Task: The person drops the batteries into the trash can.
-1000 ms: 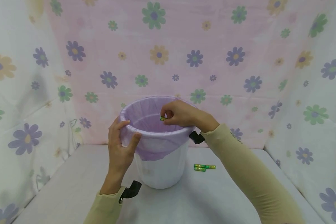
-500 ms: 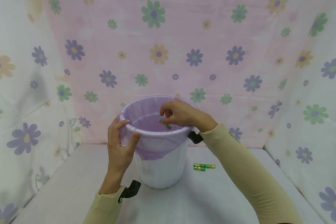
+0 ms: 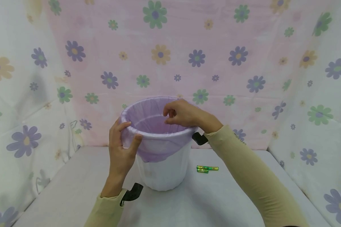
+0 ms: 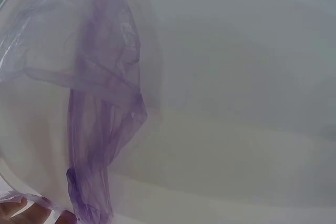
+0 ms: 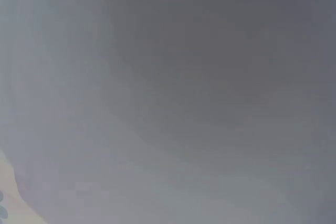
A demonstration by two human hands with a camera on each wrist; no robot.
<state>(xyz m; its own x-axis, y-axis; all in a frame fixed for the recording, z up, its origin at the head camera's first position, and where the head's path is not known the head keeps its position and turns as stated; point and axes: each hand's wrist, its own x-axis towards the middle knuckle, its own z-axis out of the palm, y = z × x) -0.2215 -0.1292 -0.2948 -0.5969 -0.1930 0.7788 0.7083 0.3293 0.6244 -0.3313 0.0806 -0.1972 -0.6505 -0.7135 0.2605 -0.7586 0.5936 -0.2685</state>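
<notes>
A white trash bin (image 3: pixel 162 176) stands on the table in the head view, lined with a translucent purple bag (image 3: pixel 156 148) folded over its rim. My left hand (image 3: pixel 122 154) grips the bin's left rim through the bag, fingers over the edge and thumb on the near side. In the left wrist view, fingertips (image 4: pixel 31 214) show at the bottom left beside the bunched bag. Over the bin's mouth hangs my right hand (image 3: pixel 184 115), fingers loosely bent and thumb apart from them, holding nothing visible. The right wrist view is only a blurred pale surface.
Three green and gold batteries (image 3: pixel 207 169) lie close together on the white table (image 3: pixel 227 195), right of the bin. Flower-patterned cloth (image 3: pixel 176 41) walls the table at the back and both sides.
My right hand has let go of a green battery, which dropped into the bin and is out of sight now. The left hand keeps its place on the rim.
</notes>
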